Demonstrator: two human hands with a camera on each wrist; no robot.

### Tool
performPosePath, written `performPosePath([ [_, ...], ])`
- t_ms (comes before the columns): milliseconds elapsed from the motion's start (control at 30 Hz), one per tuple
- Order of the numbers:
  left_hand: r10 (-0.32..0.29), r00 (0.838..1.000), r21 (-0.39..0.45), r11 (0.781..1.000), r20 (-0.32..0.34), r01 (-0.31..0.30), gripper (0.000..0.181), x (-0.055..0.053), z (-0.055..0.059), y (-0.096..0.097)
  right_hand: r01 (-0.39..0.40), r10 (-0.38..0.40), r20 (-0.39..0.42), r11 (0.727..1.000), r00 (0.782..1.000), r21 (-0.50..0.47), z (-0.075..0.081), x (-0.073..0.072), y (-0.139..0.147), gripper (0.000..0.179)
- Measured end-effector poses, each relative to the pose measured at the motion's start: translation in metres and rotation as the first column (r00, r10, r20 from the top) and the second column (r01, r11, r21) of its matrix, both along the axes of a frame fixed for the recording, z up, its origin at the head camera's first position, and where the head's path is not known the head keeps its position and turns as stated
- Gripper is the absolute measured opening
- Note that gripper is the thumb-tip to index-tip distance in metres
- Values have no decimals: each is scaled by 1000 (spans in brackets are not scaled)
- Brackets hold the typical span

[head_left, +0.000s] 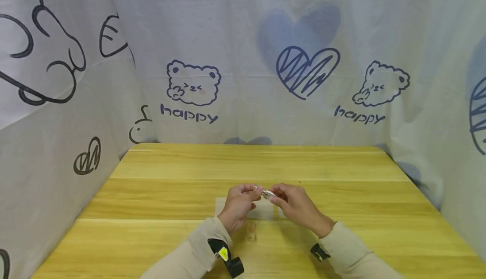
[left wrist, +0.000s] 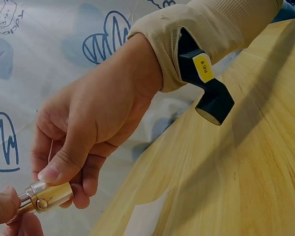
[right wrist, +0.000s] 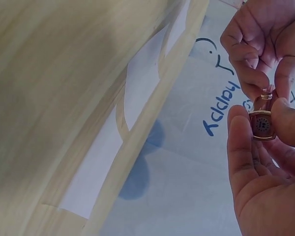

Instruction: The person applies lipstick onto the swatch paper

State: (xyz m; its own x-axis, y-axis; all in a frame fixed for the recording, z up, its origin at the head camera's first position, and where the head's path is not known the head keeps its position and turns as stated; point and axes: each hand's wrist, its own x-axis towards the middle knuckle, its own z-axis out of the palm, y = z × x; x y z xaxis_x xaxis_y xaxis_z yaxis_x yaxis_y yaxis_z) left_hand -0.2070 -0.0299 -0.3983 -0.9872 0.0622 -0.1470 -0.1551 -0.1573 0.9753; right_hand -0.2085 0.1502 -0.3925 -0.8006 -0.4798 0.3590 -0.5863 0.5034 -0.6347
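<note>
In front of me, both hands meet over the table at a small shiny gold-and-clear bottle-shaped item (head_left: pixel 267 194). My left hand (head_left: pixel 238 206) pinches its narrower end between thumb and fingers. The wider body is held by my right hand (head_left: pixel 300 209), thumb against one side. Seen from the left wrist, the item (left wrist: pixel 55 198) has a gold body with a round ring mark and a clear part. From the right wrist, the item (right wrist: pixel 262 124) shows a dark round emblem and a gold-ringed neck. Fingers cover parts of both ends.
Pale paper pieces (head_left: pixel 262 210) lie on the wooden table (head_left: pixel 171 194) beneath the hands. A small tan piece (head_left: pixel 251 231) rests nearer to me, between the forearms. Printed white cloth (head_left: pixel 243 101) hangs at the back and sides. Each wrist wears a black camera strap (head_left: pixel 224 253).
</note>
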Motion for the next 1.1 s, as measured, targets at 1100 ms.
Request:
performPosePath([
  [1100,25,999,60,998,-43,-22,27,3,5,6,-34,40,111,998,993,-59,2,-5,4,28],
])
